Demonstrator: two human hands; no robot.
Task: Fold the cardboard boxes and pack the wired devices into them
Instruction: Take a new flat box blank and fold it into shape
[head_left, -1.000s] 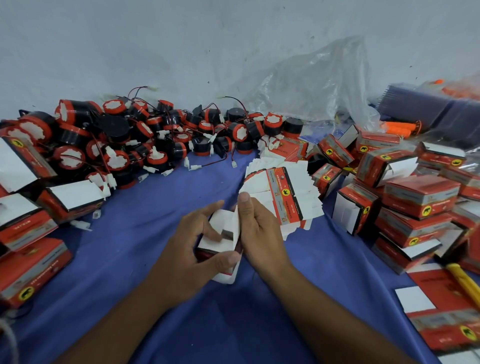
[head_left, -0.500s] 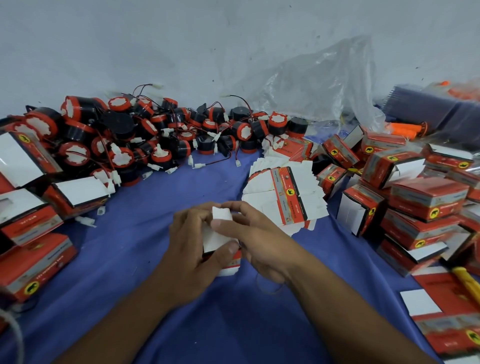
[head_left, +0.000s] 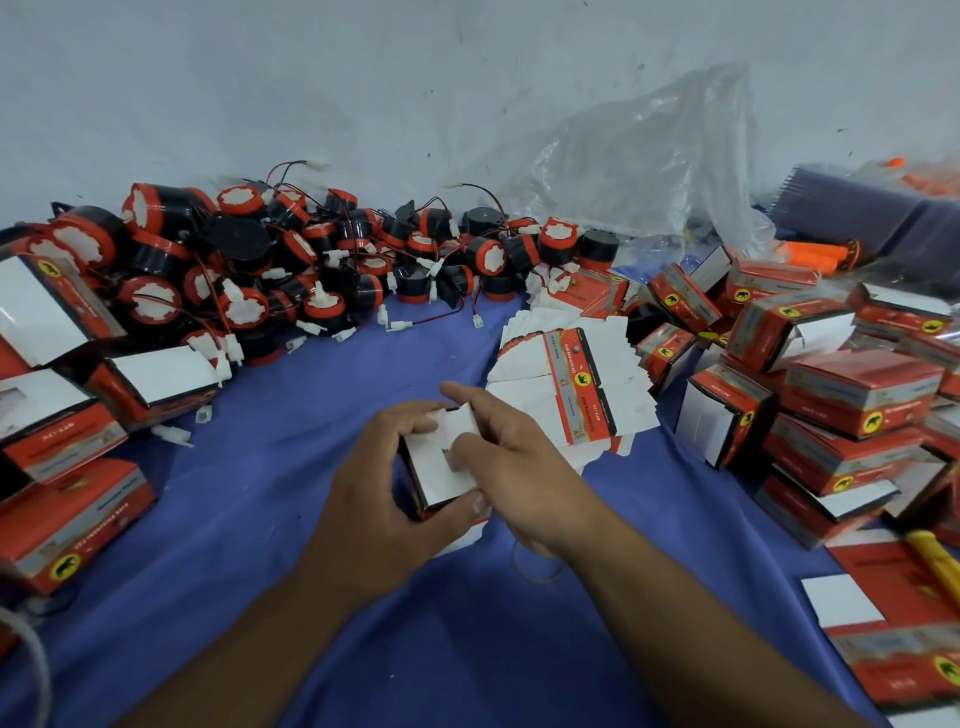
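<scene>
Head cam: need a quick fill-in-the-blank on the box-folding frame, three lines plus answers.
The left hand and right hand hold a small box over a ____ cloth.
The heap of wired devices lies on the person's ____ side, by the wall.
A clear ____ bag leans on the wall.
Missing: blue; left; plastic.

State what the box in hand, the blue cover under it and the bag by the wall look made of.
Box: thin printed cardboard, white inside, creased flaps. Blue cover: probably cloth, matte, softly wrinkled. Bag: clear plastic film, glossy, crumpled.
</scene>
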